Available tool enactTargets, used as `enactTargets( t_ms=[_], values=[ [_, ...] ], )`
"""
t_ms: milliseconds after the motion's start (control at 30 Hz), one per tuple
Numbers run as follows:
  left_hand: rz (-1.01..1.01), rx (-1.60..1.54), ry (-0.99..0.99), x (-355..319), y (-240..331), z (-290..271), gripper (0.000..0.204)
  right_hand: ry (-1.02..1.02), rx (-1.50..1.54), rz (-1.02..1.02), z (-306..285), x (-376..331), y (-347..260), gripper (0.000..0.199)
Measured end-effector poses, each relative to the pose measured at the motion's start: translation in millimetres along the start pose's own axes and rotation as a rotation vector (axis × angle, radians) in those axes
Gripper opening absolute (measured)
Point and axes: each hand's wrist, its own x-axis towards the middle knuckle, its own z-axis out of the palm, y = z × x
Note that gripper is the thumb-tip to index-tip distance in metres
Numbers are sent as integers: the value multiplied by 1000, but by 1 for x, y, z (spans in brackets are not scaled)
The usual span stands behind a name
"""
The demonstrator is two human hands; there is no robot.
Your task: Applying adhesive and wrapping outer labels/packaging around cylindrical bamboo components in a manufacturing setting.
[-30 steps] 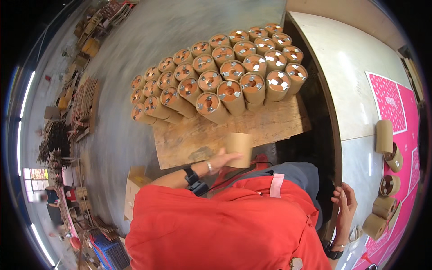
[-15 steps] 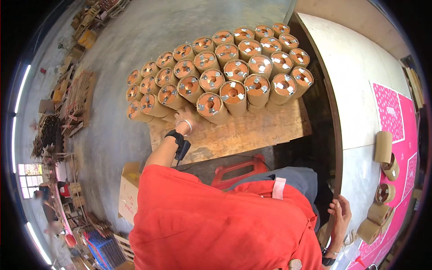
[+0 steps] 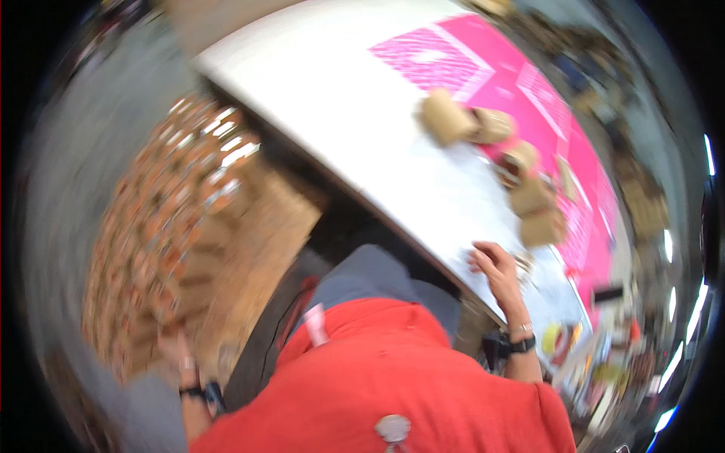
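My left hand (image 3: 175, 349) is at the lower left, beside the near end of a block of upright brown cylinders (image 3: 174, 204) with orange-brown tops and shiny silvery bits. Motion smears its fingers, so I cannot tell whether it touches one. My right hand (image 3: 496, 272) hovers over the near edge of the white tabletop (image 3: 332, 113). Its fingers are loosely bent and apart, with nothing seen between them. Just beyond it lie several brown rolls (image 3: 447, 118), some on their sides, along the border of a pink printed sheet (image 3: 513, 68).
The cylinders stand on a wooden board (image 3: 260, 245), left of the table. A dark gap (image 3: 351, 226) separates board and table. Mixed small items (image 3: 563, 340) lie at the table's right end. Grey floor (image 3: 68, 166) stretches along the left.
The view has swung right, so the cylinders now appear at the left and the table in the middle. My left hand stays by the cylinders; my right hand appears farther over the tabletop.
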Motion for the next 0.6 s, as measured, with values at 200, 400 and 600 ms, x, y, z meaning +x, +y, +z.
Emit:
enactTargets(
  t_ms=[200,400,600],
  values=[
    [290,301,-269,-19,-37,55,26,492,-8,-20,-75,-22,8,26],
    [718,80,-859,-93,209,134,20,993,-795,-293,-136,4,20,63],
    [1013,2,-1173,-139,310,199,23,697,-616,50,-146,37,30,81]
  ],
)
